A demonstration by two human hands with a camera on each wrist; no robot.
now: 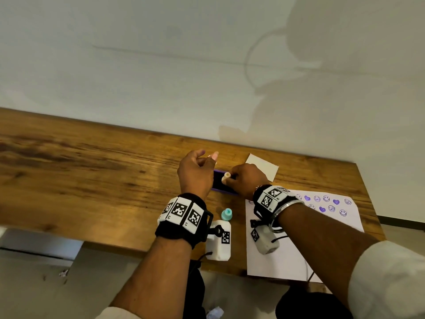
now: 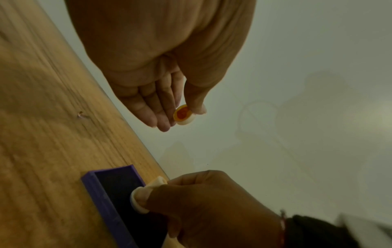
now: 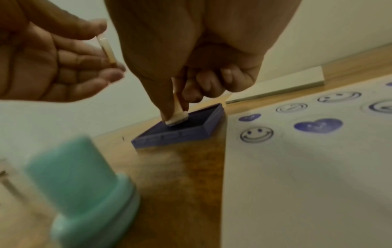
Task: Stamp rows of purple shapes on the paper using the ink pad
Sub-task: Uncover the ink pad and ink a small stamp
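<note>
While the right hand point(image 1: 245, 180) pinches the cream stamp point(image 3: 177, 115) by its narrow stem, the stamp's round face rests flat on the dark surface of the purple ink pad point(image 3: 186, 132); this appears to be the inking step. The stem's long axis stands nearly upright, leaning slightly toward the palm, with the thumb and forefinger closed around it and the other fingers curled beneath.

The left hand point(image 1: 196, 171) hovers just beside and beyond the pad, fingers relaxed and nearly straight, with a small cream disc point(image 2: 184, 116) nipped between thumb and forefinger. The disc shows an orange-red face in the left wrist view; it may be a 2nd stamp head or a cap, which cannot be settled here.

The paper point(image 1: 287, 256) lies on the wooden table point(image 1: 92, 171) to the right of the pad and nearer the person, its near corner almost touching the pad's edge. 2 rows of purple hearts and smiley faces point(image 1: 326, 204) run along its far edge; the sheet below them is blank, so the task reads as partly complete.

The governing relation is this: the next blank position lies rightward and toward the body from the inked stamp, under the right forearm. The right hand is therefore the nearer and already loaded one. The coming move probably calls for a straight lift, a short carry, and a level press with the stem kept vertical.

A teal-capped bottle point(image 1: 227, 212) stands near the left wrist, and a white card point(image 1: 262, 166) lies beyond the pad.
</note>
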